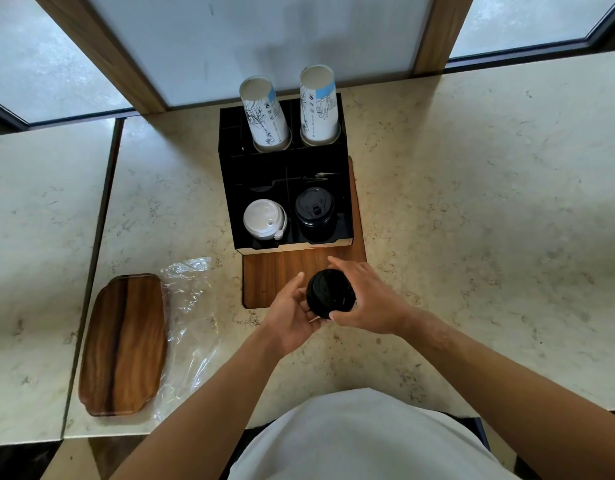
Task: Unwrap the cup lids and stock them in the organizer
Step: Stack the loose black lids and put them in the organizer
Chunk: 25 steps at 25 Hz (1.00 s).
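Observation:
I hold a stack of black cup lids (pixel 330 294) between both hands, just in front of the black organizer (pixel 230 188). My left hand (pixel 292 315) cups the stack from below and the left. My right hand (pixel 365 299) grips it from the right side. In the organizer's front row, white lids (pixel 264 219) fill the left compartment and black lids (pixel 314 206) sit in the right one. Clear plastic wrap (pixel 188 306) lies crumpled on the counter to the left.
Two stacks of upside-down paper cups (pixel 264 112) (pixel 318 102) stand in the organizer's back row. The organizer rests on a wooden board (pixel 275 275). A wooden tray (pixel 124 344) lies at the left. The marble counter (pixel 472 202) meets frosted windows behind.

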Each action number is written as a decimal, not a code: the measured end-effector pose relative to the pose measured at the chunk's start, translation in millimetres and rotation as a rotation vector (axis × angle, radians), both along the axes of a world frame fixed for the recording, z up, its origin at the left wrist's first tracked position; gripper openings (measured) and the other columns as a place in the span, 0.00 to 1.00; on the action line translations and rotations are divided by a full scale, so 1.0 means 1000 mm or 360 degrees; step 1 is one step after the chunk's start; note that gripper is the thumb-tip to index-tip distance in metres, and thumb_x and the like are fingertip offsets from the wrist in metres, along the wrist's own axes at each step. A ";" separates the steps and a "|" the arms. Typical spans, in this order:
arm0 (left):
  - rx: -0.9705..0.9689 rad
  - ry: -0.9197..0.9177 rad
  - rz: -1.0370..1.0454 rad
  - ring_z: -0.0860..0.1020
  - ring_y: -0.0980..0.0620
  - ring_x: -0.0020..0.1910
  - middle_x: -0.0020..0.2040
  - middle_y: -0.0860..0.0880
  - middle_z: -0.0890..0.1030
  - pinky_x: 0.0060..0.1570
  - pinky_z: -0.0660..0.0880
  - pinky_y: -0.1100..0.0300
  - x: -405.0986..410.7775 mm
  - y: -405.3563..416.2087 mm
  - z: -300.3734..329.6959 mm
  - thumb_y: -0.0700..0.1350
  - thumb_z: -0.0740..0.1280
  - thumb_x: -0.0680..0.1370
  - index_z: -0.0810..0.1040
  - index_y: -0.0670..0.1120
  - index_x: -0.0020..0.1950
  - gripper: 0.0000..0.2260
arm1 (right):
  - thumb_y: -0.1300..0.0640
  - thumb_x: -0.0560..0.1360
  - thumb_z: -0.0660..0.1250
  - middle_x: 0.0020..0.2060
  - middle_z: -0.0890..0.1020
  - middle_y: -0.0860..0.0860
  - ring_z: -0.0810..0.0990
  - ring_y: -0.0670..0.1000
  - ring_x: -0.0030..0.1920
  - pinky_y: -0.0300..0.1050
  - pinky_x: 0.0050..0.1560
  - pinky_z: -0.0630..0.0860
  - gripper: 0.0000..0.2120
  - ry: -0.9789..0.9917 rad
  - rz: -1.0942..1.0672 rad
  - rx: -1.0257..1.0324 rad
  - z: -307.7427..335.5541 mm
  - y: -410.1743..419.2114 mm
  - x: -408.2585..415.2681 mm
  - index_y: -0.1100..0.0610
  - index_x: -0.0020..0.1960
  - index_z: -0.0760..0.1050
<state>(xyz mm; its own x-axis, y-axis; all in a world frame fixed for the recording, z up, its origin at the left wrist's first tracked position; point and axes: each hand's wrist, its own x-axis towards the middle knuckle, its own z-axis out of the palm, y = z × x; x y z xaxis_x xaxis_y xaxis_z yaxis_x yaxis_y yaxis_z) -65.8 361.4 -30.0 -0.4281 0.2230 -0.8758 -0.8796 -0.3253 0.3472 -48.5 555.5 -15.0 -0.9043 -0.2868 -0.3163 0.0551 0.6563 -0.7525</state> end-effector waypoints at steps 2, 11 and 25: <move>-0.0014 0.0095 -0.0082 0.82 0.39 0.58 0.58 0.37 0.85 0.62 0.78 0.43 0.001 -0.001 0.004 0.49 0.73 0.78 0.81 0.39 0.63 0.18 | 0.41 0.66 0.73 0.70 0.69 0.43 0.62 0.47 0.72 0.50 0.71 0.68 0.47 0.0011 -0.0003 -0.0012 0.000 -0.003 0.001 0.45 0.78 0.53; -0.0037 0.0150 0.0176 0.84 0.37 0.57 0.58 0.33 0.84 0.51 0.84 0.49 -0.009 0.001 0.013 0.36 0.72 0.77 0.78 0.35 0.61 0.13 | 0.39 0.74 0.69 0.64 0.76 0.46 0.80 0.45 0.59 0.43 0.57 0.79 0.36 -0.0524 -0.0745 -0.0582 -0.008 -0.010 -0.004 0.51 0.77 0.62; -0.0033 0.0331 -0.0043 0.87 0.47 0.50 0.55 0.41 0.87 0.44 0.83 0.55 -0.009 -0.009 0.006 0.43 0.71 0.80 0.84 0.39 0.59 0.11 | 0.51 0.79 0.70 0.49 0.86 0.51 0.86 0.49 0.46 0.40 0.44 0.81 0.14 -0.0646 -0.1014 -0.0879 -0.013 -0.006 -0.016 0.56 0.62 0.80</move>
